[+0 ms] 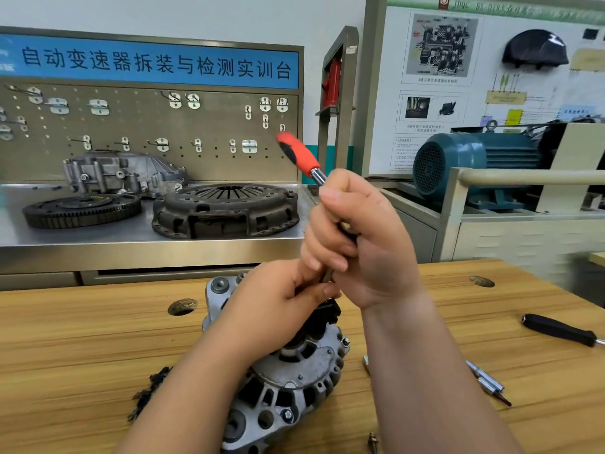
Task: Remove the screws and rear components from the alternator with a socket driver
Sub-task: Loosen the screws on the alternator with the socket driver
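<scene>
A grey cast alternator point(294, 385) lies on the wooden bench, rear end up, with a black plastic part point(322, 317) on its top. The socket driver point(299, 155) has a red and black handle and a chrome shaft that slants down toward the alternator's top. My right hand point(363, 237) grips the shaft below the handle. My left hand point(278, 303) rests on the alternator's top, fingers curled round the lower tip of the driver. The driver's tip and whatever it meets are hidden by my fingers.
A black-handled screwdriver point(561, 329) lies at the right of the bench point(82, 355). Chrome bits point(487, 383) lie near my right forearm, a small screw point(373, 442) sits at the lower edge. Behind stands a steel shelf with a clutch cover point(226, 209), flywheel point(82, 209) and pegboard.
</scene>
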`<state>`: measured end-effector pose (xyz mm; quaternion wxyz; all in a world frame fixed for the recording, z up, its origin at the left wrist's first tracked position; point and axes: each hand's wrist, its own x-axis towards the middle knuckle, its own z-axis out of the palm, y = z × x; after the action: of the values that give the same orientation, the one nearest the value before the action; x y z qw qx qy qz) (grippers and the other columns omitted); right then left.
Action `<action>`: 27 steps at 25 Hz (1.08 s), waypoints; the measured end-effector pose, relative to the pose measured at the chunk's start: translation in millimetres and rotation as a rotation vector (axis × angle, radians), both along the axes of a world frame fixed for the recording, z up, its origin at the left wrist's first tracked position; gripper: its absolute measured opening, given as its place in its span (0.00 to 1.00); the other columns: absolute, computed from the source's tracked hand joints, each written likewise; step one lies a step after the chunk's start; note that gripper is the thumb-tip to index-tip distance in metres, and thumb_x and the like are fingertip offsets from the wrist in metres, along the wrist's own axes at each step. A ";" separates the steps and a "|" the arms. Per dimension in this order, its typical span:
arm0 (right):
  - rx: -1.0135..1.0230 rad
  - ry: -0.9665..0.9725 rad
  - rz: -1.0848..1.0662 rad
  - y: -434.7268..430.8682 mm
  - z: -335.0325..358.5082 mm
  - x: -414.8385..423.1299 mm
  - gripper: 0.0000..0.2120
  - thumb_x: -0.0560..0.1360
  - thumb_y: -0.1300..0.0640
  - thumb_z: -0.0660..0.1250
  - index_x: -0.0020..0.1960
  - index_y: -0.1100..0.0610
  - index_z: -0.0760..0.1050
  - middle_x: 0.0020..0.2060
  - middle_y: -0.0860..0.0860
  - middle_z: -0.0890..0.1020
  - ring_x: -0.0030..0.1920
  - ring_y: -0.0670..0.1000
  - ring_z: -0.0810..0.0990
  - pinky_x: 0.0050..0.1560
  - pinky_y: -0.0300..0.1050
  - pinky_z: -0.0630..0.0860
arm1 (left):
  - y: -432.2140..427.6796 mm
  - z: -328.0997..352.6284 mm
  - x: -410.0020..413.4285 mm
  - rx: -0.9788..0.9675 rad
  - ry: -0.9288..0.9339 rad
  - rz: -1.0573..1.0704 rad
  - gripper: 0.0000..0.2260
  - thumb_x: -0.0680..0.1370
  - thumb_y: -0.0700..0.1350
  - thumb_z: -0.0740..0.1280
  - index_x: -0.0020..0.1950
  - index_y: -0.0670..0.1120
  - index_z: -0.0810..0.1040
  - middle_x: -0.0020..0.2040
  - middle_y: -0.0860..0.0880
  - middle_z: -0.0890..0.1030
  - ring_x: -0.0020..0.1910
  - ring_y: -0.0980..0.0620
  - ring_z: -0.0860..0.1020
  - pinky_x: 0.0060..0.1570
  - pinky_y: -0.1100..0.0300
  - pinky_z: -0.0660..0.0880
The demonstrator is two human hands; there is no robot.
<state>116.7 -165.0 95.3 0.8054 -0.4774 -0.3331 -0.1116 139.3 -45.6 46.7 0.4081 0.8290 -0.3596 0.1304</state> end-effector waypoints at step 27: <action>-0.026 0.003 -0.084 6.4 1.1 -1.9 0.11 0.70 0.61 0.60 0.30 0.55 0.66 0.18 0.50 0.63 0.18 0.49 0.65 0.26 0.41 0.72 | 2.8 7.7 -1.7 0.039 0.065 -0.075 0.12 0.77 0.43 0.65 0.38 0.58 0.76 0.37 0.63 0.80 0.41 0.65 0.77 0.46 0.62 0.74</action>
<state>114.8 -158.6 96.4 0.7941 -0.5016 -0.3132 -0.1402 137.7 -42.8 54.4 0.4078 0.8266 -0.3793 0.0811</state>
